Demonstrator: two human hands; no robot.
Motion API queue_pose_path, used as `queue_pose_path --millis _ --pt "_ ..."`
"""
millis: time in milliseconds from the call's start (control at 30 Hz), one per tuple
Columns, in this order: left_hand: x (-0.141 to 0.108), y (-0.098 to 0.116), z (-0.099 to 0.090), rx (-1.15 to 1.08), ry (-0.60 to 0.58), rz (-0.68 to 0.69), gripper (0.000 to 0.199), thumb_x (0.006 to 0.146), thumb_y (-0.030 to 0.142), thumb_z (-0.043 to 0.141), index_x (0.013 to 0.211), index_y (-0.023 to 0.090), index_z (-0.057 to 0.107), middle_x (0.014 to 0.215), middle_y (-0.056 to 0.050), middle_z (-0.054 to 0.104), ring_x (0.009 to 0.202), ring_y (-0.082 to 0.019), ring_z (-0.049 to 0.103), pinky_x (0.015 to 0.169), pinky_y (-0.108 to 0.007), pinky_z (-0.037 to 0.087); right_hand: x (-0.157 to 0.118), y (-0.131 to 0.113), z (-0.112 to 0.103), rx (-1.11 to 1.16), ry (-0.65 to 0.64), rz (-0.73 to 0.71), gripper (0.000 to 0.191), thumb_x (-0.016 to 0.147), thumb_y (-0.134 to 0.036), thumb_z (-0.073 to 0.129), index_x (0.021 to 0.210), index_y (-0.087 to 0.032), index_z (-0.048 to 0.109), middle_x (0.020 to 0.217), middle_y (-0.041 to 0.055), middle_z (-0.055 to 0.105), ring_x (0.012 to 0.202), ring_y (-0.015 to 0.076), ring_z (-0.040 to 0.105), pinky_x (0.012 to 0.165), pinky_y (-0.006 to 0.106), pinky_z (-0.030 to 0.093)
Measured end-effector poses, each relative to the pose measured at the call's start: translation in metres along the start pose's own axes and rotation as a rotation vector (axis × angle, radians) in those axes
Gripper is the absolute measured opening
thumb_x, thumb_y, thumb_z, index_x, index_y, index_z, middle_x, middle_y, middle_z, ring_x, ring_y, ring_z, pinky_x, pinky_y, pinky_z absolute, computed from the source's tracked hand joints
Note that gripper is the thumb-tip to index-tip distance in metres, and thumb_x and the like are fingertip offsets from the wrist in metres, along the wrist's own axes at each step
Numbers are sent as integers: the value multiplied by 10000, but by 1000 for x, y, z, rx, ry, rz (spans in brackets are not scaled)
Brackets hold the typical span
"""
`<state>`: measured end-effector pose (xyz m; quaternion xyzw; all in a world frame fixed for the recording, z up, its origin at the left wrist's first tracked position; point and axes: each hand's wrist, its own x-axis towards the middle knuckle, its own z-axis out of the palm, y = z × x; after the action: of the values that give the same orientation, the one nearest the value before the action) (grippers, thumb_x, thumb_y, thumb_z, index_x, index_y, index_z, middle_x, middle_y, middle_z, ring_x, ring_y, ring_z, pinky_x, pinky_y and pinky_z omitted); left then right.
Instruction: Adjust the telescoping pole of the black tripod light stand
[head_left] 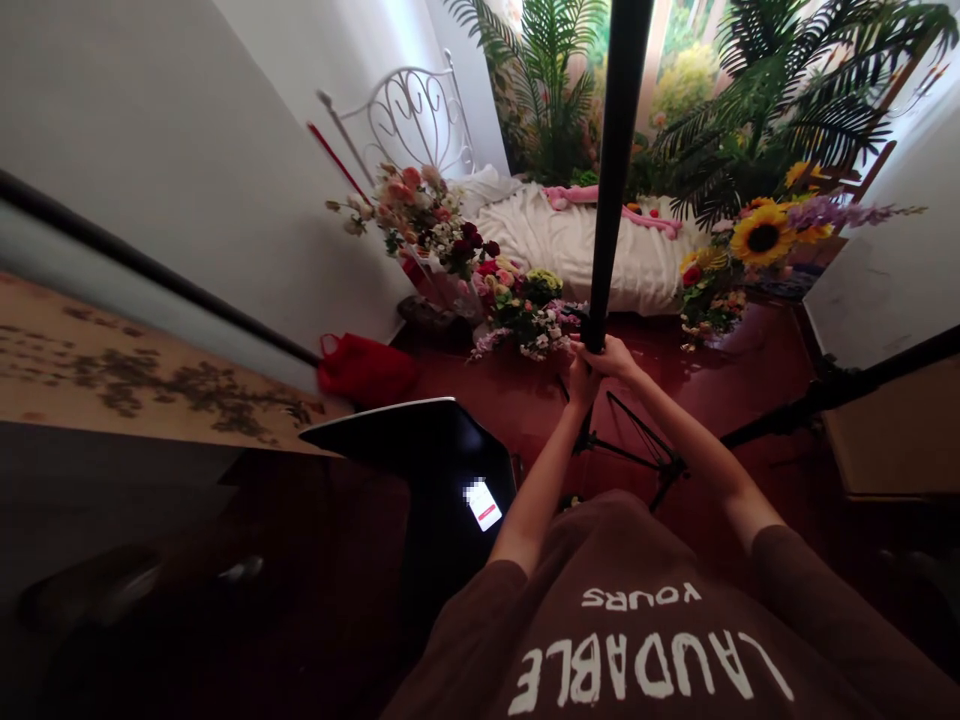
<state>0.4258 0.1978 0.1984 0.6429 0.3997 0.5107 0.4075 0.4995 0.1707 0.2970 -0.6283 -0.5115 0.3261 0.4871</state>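
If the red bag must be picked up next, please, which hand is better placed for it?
The left hand, probably: the red bag lies to the person's left, and the right hand is farther from it. Both hands grip the black pole, so the left would need to release first.

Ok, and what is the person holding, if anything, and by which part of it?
A black pole: the left hand and right hand both grip its lower part, above the stand's legs.
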Motion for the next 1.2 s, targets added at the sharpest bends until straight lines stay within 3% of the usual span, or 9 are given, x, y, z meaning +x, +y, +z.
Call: queue_pose_path --millis 133,233,400,533,767,900,1033,1133,1200 --pt "-5 5 -3 -5 8 -33 385 911 419 534 1201 174 601 981 -102 721 883 -196 693 777 -306 558 8 -14 -1 -54 36 -55 278 619 -422 861 699 -191 729 677 7 694 788 211 694 685 242 533" --pt "-7 8 -7 4 -13 8 339 933 422 516 1160 181 589 989 -93 711 842 -169 681 784 -294 547 13 -35 1 26 86 -95 315 675 -456 825 659 -167 700 621 9 668 722 188 688 647 236 536" --pt "-7 8 -11 52 0 50 365 934 517 511 1095 195 574 939 -82 701 823 -160 666 779 -289 537 26 -84 -3 190 67 -227 382 817 -497 705 705 -132 701 678 41 681 662 146 682 583 214 531" --pt "-9 5 -8 68 27 60 436 927 605 463 1038 196 565 851 -65 682 739 -146 653 706 -260 516 36 -113 -11 189 72 -285 473 857 -562 629 746 -108 699 646 24 642 643 125 674 544 184 500" --pt "-10 -2 -3 89 87 63 485 922 638 444 991 176 576 756 -57 660 651 -139 623 623 -240 477 30 -124 -17 97 121 -330 544 742 -682 691 789 -141 678 638 8 650 630 140 660 565 216 516" --pt "-10 -2 -3 89 100 72 511 917 653 438 1025 174 578 762 -56 653 619 -136 596 593 -244 458 10 -98 -30 41 154 -378 539 758 -672 679 971 -177 679 842 24 715 794 169 701 687 258 561" --pt "-10 1 -3 67 86 96 486 927 634 438 1034 182 580 790 -55 653 657 -140 604 623 -249 468 -32 -31 -39 -44 132 -304 456 807 -597 672 1038 -204 669 997 57 731 890 192 709 767 317 585" --pt "-9 0 -3 76 90 92 486 926 633 441 1024 180 584 774 -46 644 651 -142 598 622 -251 461 -64 22 -38 -124 117 -261 392 829 -535 666 1038 -203 669 1049 82 725 955 214 701 864 373 579" --pt "-8 -1 -2 87 97 87 501 925 638 436 1029 171 586 754 -45 634 631 -144 588 606 -253 450 -77 45 -34 -126 119 -256 393 866 -499 635 1134 -212 640 1173 105 693 1060 226 675 892 382 574"
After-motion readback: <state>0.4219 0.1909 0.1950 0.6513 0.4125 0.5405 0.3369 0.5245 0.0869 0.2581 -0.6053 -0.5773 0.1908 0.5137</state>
